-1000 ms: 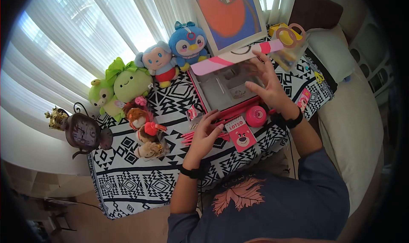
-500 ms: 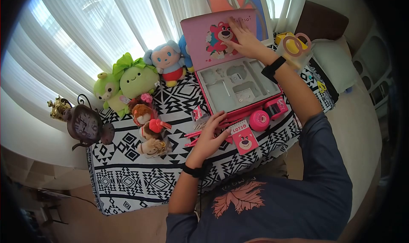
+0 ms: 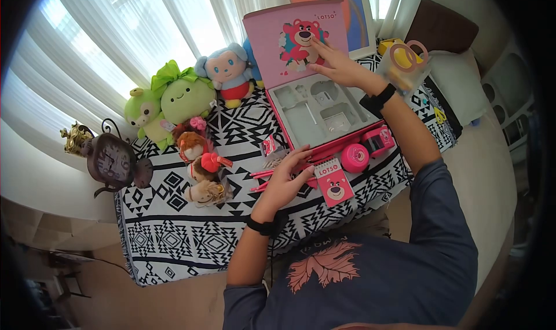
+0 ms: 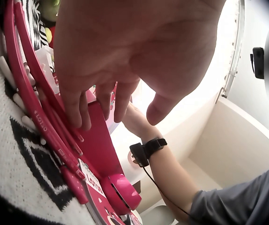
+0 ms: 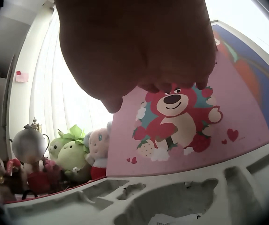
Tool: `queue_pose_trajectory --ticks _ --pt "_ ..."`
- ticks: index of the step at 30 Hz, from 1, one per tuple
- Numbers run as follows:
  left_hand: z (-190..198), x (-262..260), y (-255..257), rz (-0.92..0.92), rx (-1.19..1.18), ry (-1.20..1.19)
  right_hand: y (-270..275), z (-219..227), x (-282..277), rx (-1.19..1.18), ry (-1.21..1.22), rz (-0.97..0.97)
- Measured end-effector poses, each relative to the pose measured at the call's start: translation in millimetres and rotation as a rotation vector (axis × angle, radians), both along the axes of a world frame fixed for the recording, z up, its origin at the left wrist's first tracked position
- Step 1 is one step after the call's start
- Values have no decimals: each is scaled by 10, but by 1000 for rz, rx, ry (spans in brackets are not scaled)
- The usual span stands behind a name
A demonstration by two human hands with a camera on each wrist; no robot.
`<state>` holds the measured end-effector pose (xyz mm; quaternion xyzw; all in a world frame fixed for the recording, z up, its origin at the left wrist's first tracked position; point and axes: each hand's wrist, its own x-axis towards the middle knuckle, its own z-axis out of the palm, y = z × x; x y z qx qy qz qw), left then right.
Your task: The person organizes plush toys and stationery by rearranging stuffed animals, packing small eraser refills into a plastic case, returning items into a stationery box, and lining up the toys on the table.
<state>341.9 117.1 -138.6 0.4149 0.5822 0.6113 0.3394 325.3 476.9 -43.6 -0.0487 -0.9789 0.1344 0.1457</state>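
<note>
The pink Lotso box [image 4: 98, 140] stands open on the surface's black-and-white cloth [image 3: 168, 240], its grey moulded tray [image 3: 298, 127] exposed and its lid [image 3: 263, 37] raised. The right hand [image 3: 343, 69] lies against the lid's inside, fingers straight and slightly apart; the left hand [image 3: 284, 182], fingers relaxed and spread, reaches the box's front edge beside pink pens [image 4: 39, 117]. A Lotso notepad [image 3: 334, 183] and round pink case [image 3: 354, 157] lie nearby; plush toys [image 3: 186, 102] sit further left, beyond them a dark clock [image 3: 112, 161].
</note>
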Motion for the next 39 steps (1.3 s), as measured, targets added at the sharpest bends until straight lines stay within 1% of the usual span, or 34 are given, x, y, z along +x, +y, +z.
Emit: queue_pose_trajectory --ticks 1,2,4,5,7,8,9,11,12,13,15,17,19,20,21,23,24,28,30,31,33,34,35,37,38,39 --pt "-8 3 2 3 22 -5 -99 82 120 -102 19 44" --pt "-26 5 3 6 20 -13 -198 168 251 -105 10 47" --pt "-45 -15 5 16 5 -17 -386 333 561 -169 4 186" --pt "-12 -13 0 11 2 -23 -448 353 692 -173 -2 181" --pt "55 -2 -6 34 -2 -114 -553 361 953 -170 -61 211" --pt "39 -4 -5 76 -6 -83 -634 350 1084 -216 1 231" --pt "17 -17 -6 69 -6 -88 -692 370 1201 -216 -3 224" --pt "-19 -38 -10 149 15 -161 -769 399 1433 -323 -184 187" --pt "-31 -34 -3 190 52 -136 -771 286 1524 -314 -87 234" --pt "-46 -49 -10 185 51 -143 -779 232 1624 -315 -93 228" --pt "-75 -86 -30 203 5 -242 -819 136 1809 -366 -189 112" --pt "-80 -82 -14 235 29 -216 -930 -47 1931 -369 -174 86" --pt "-85 -93 -13 257 25 -262 -1067 -152 2042 -152 -132 42" --pt "-91 -92 -12 253 25 -259 -1095 -268 2090 -68 -83 64" --pt "-97 -93 -11 256 27 -278 -1131 -335 2117 -65 -79 61" --pt "-115 -93 9 258 31 -297 -1216 -409 2118 13 -116 19" --pt "-132 -89 13 259 36 -299 -1198 -496 2119 34 -90 13" --pt "-153 -84 -2 262 39 -282 -1117 -436 2089 -44 -149 4" --pt "-163 -86 2 263 40 -290 -1012 -353 2060 -287 -161 8" --pt "-166 -89 5 260 37 -295 -947 -272 2026 -280 -164 15" --pt "-122 -83 6 267 29 -283 -810 -67 1932 -638 -134 -9" --pt "-105 -82 8 266 13 -267 -736 14 1855 -730 -122 -64" --pt "-109 -83 14 272 16 -269 -641 76 1741 -769 -94 -59" --pt "-132 -91 11 260 19 -285 -418 82 1449 -700 -22 -18" --pt "-146 -97 3 264 16 -284 -366 114 1308 -704 -23 -14" --pt "-158 -100 5 265 15 -283 -347 161 1156 -563 -52 -41"
